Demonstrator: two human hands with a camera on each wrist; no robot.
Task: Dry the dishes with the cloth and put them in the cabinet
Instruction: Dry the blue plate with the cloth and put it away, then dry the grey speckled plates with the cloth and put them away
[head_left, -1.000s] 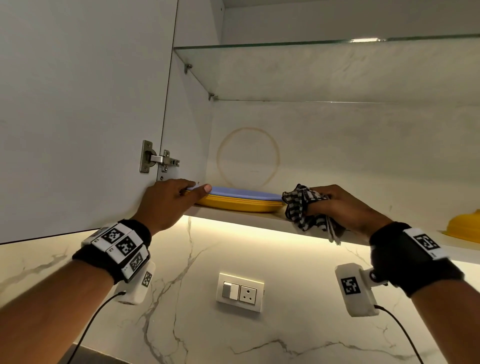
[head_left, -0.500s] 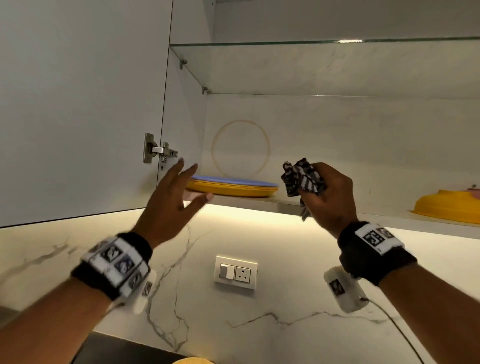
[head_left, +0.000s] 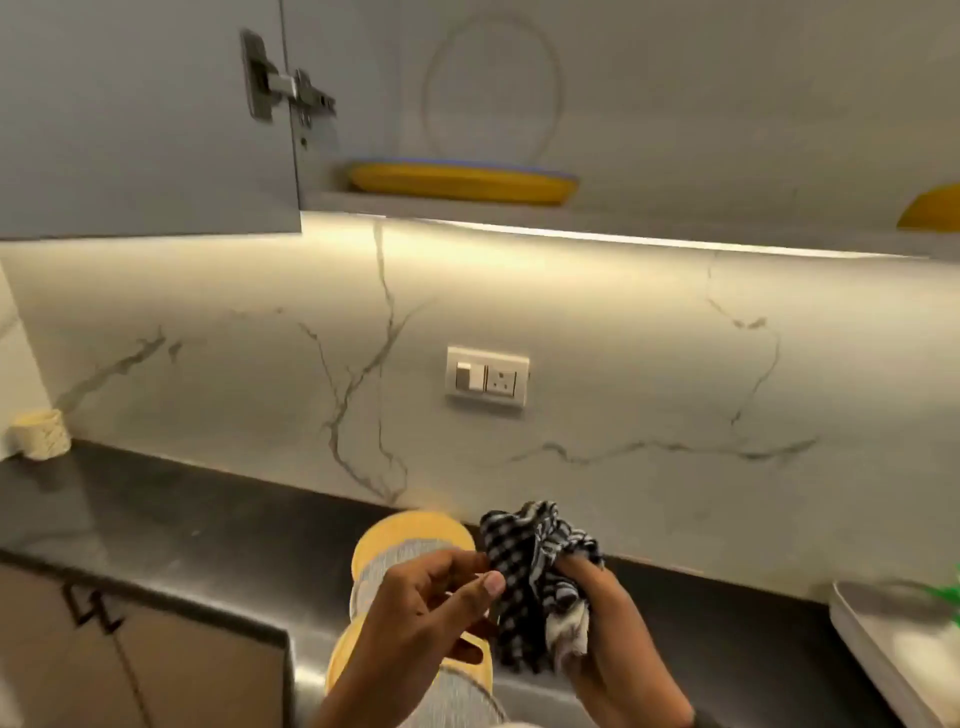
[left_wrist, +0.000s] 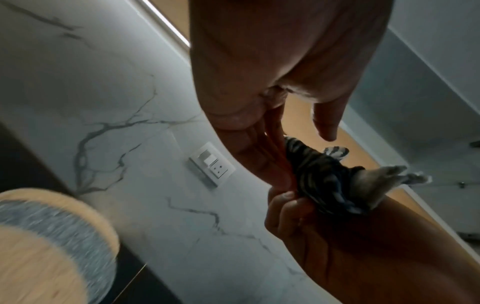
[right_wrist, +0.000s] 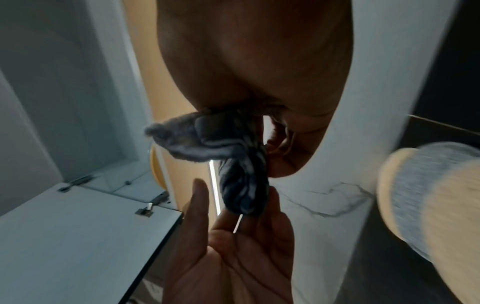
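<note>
My right hand (head_left: 587, 587) grips a bunched black-and-white checked cloth (head_left: 524, 556) low over the counter. The straight fingers of my left hand (head_left: 480, 571) touch the cloth from the left, with the thumb apart from them. The wrist views show that cloth (left_wrist: 319, 174) (right_wrist: 241, 160) squeezed in the right fist. Below the hands stand blurred yellow dishes (head_left: 410, 530) with grey insides, partly hidden by my left hand. A yellow plate with a blue one on it (head_left: 457, 182) lies on the cabinet's bottom shelf (head_left: 675, 218), far above both hands.
The cabinet door (head_left: 145, 130) hangs open at upper left. A second yellow dish (head_left: 930, 208) sits on the shelf at right. A wall socket (head_left: 487, 376) is on the marble backsplash. On the black counter (head_left: 156, 509) are a cream cup (head_left: 39, 434) and a steel tray (head_left: 883, 649).
Both hands have dropped from the shelf to just above the counter and the view has tilted down. My left hand has come over to the cloth, which the right hand still grips.
</note>
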